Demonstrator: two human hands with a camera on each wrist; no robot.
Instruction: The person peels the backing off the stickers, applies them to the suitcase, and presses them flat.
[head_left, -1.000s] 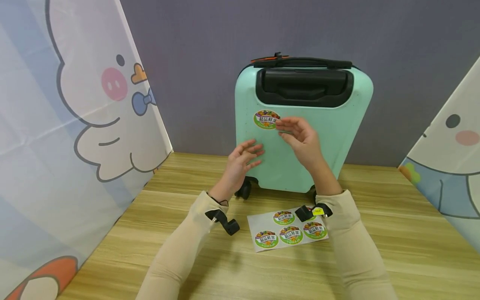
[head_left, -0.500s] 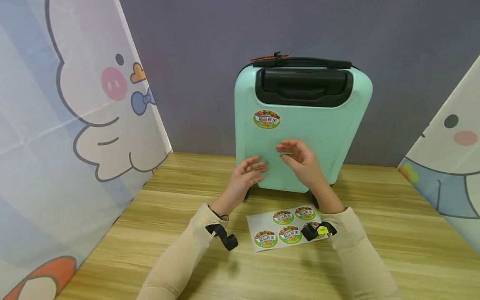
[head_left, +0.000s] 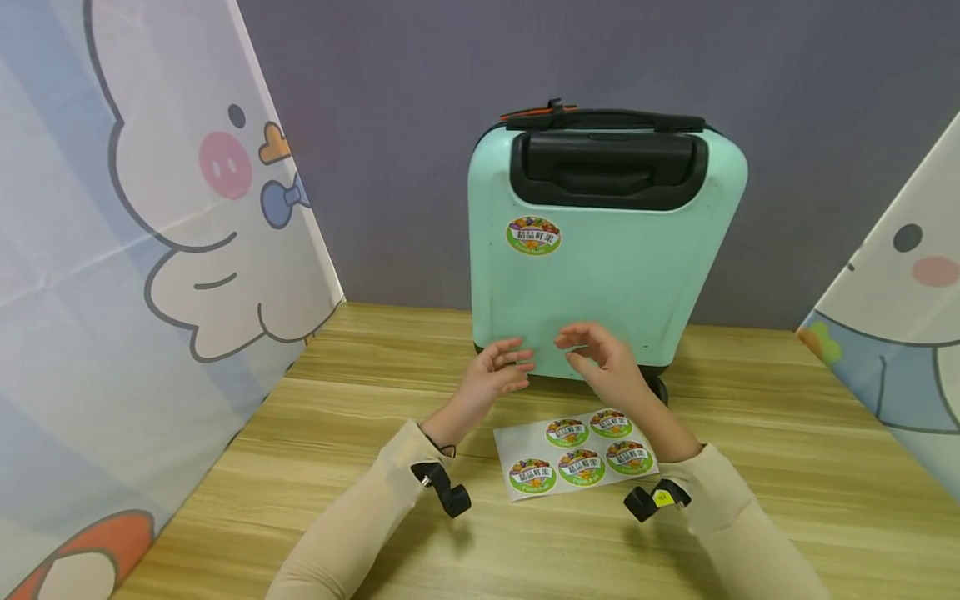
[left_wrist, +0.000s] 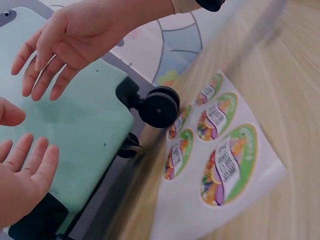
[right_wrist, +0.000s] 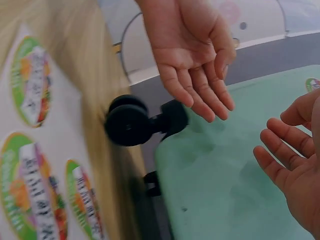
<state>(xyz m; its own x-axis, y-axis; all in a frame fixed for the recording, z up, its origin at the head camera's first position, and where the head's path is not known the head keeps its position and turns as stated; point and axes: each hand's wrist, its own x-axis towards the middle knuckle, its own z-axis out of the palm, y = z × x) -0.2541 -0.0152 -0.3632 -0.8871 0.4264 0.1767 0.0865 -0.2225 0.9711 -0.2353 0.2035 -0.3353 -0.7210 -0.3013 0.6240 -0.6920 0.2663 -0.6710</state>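
A mint-green suitcase stands upright on the table, its black handle recess at the top. One oval fruit sticker is on its upper left face. In front of the suitcase's lower part, my left hand hovers with loosely bent fingers and holds nothing. My right hand faces it, palm inward, also holding nothing. Below the hands a white sticker sheet lies on the table with several oval fruit stickers on it. In the right wrist view the left hand shows an empty palm.
The wood-grain table stretches out around the sheet. Behind the suitcase rises a grey wall. Cartoon-printed panels flank both sides, the left panel being nearer. Black suitcase wheels stand close to the sheet's far edge.
Both hands have come down from the suitcase's middle and upper face towards its bottom edge. My right hand has left the area beside the sticker on the suitcase. More of the sheet is uncovered.
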